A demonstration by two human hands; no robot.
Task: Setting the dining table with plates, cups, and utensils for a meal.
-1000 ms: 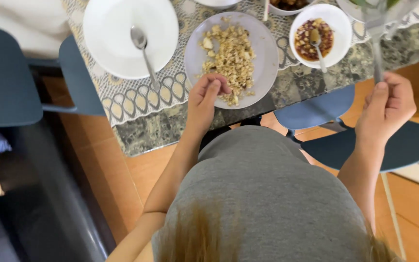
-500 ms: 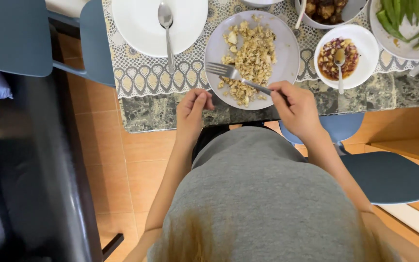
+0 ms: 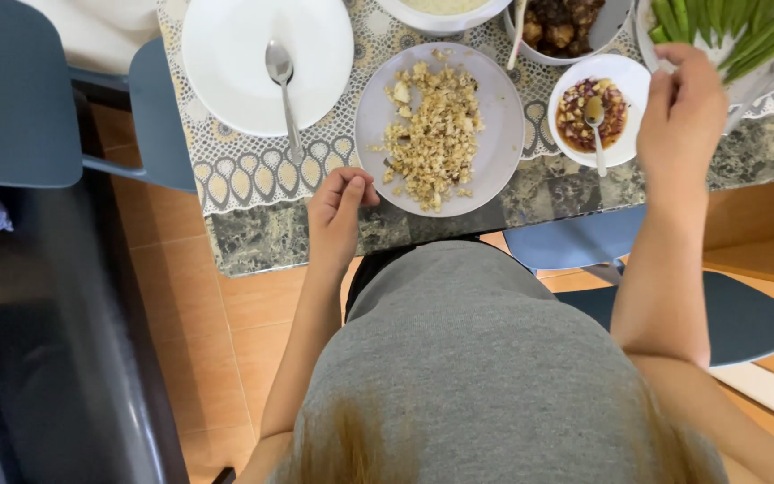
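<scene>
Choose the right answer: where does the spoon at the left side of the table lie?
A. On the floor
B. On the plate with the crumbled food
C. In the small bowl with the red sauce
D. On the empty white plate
D: the spoon lies on the empty white plate, left of the grey plate of crumbled food.

**Seated person at a meal, seen from above**

The left hand (image 3: 340,208) rests curled at the desk (image 3: 548,184) edge, beside a grey plate (image 3: 494,152) of crumbled food. The right hand (image 3: 684,108) is raised near a small bowl (image 3: 624,76) holding a spoon (image 3: 595,125) and a dish of green beans (image 3: 718,27).
</scene>
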